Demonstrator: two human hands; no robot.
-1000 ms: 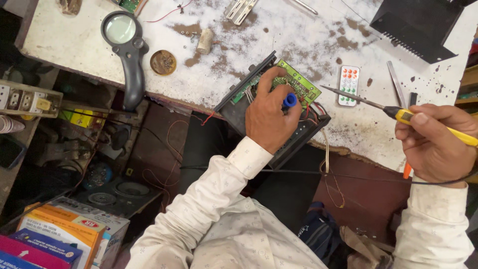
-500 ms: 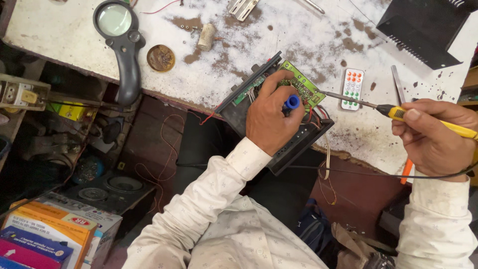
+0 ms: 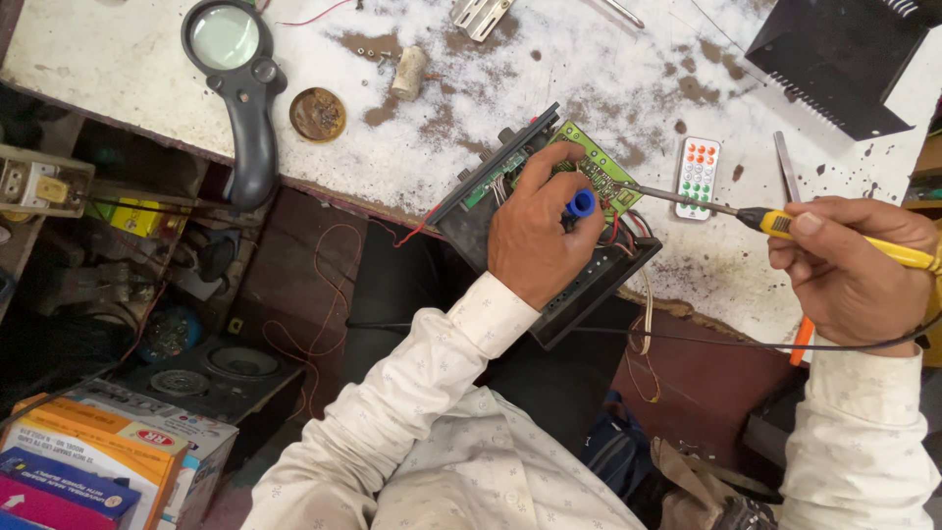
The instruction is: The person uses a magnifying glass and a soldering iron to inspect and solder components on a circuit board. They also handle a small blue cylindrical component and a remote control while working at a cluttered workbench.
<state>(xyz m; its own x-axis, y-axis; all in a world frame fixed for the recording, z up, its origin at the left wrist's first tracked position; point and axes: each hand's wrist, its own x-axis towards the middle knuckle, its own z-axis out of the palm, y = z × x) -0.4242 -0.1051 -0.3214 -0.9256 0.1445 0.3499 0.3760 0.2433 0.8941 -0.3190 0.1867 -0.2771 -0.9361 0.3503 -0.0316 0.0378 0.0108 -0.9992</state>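
My left hand [image 3: 535, 236] rests on top of a black open casing [image 3: 579, 285] that sits tilted at the near edge of the bench [image 3: 589, 69], part of it hanging over the edge. Inside that casing lies a green circuit board [image 3: 599, 169], with red and black wires [image 3: 628, 228] bunched beside it. My fingers press on the board and pinch a small blue cylinder-shaped part [image 3: 581, 203] against it.

My right hand [image 3: 849, 265] is clenched around the yellow handle of a soldering iron [image 3: 785, 222], thumb on top. Its thin metal tip reaches left and touches the green board just past my left fingertips. A black cord runs from the iron below my wrist and across my lap.

Just beside the board, on the bench, lies a small white remote [image 3: 698, 178] with coloured buttons. A pair of metal tweezers [image 3: 785, 165] lies near it. Farther left are a black-handled magnifying glass [image 3: 235, 88], a round brown tin [image 3: 317, 114] whose contents I cannot make out, and a short pale cylinder [image 3: 408, 72]. A black vented cover [image 3: 844, 54] sits at the far right corner. Below the bench, on the left, coloured cardboard boxes [image 3: 108, 456] are stacked, closed.
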